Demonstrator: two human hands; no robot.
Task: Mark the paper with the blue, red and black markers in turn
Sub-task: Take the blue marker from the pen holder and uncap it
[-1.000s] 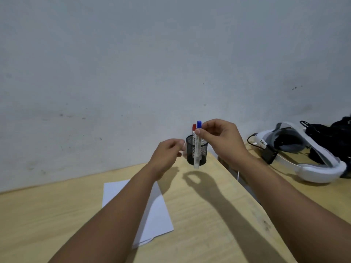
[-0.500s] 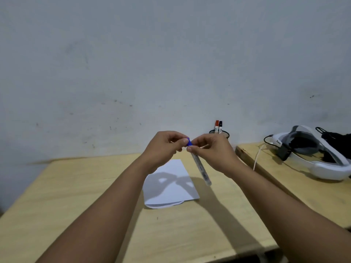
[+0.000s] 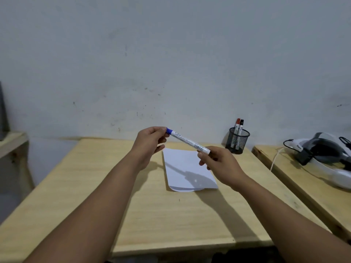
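The blue marker (image 3: 188, 140), a white barrel with a blue cap, hangs slanted above the table between both hands. My left hand (image 3: 150, 143) pinches its blue cap end at the upper left. My right hand (image 3: 218, 164) grips the barrel's lower end. Below them a white sheet of paper (image 3: 182, 168) lies on the wooden table (image 3: 152, 215), its near edge curled. The red marker (image 3: 237, 126) and the black marker (image 3: 241, 127) stand in a black mesh cup (image 3: 237, 143) at the table's far right.
A second wooden table (image 3: 303, 186) to the right carries a white and grey headset (image 3: 330, 158) with a cable. A grey-white wall stands right behind the tables. A low wooden shelf (image 3: 13, 143) shows at the far left.
The blue marker left the cup in my right hand. My left hand took its cap end, and the hands have drawn apart, tilting the marker nearly level over the paper.
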